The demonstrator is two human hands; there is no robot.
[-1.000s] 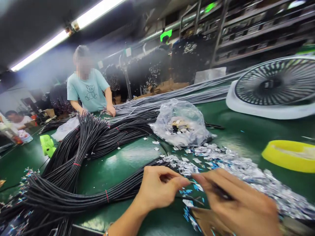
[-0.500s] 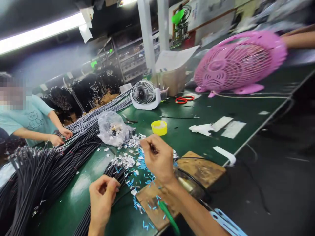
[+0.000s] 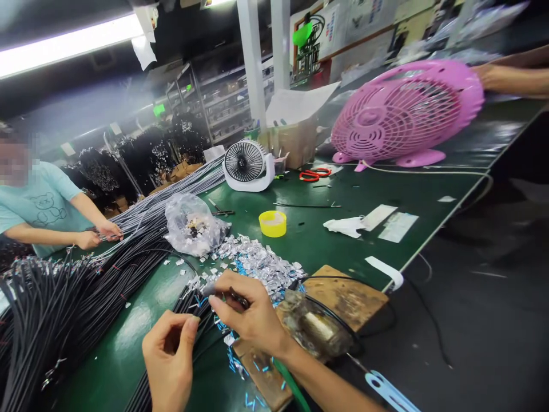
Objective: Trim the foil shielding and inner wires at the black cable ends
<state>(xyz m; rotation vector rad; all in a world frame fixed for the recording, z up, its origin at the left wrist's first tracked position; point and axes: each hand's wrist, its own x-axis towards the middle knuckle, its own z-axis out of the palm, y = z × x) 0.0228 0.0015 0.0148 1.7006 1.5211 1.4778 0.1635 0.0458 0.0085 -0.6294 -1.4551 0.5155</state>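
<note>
My left hand (image 3: 169, 355) is closed in a pinch beside a bundle of black cables (image 3: 141, 389); whatever sits between its fingertips is too small to make out. To its right, my right hand (image 3: 249, 315) has curled fingers, with thumb and forefinger nearly together. Something dark shows inside its curl, but I cannot tell its kind. Behind the right hand lies a heap of silvery foil scraps (image 3: 270, 266). Short blue bits (image 3: 234, 363) are scattered near a wooden block (image 3: 261, 372). A small metal-bodied machine (image 3: 317, 326) sits under the right forearm's far side.
A clear plastic bag (image 3: 193, 226), yellow tape roll (image 3: 272, 224), red-handled scissors (image 3: 315, 174) and white fan (image 3: 247, 166) stand on the green table (image 3: 309, 246). Another person's hand touches a pink fan (image 3: 403, 117). A co-worker (image 3: 51, 212) handles long cables at left.
My right hand has moved down and left, nearer my left hand, uncovering the foil heap and the machine. My left hand stays pinched. The view has shifted slightly.
</note>
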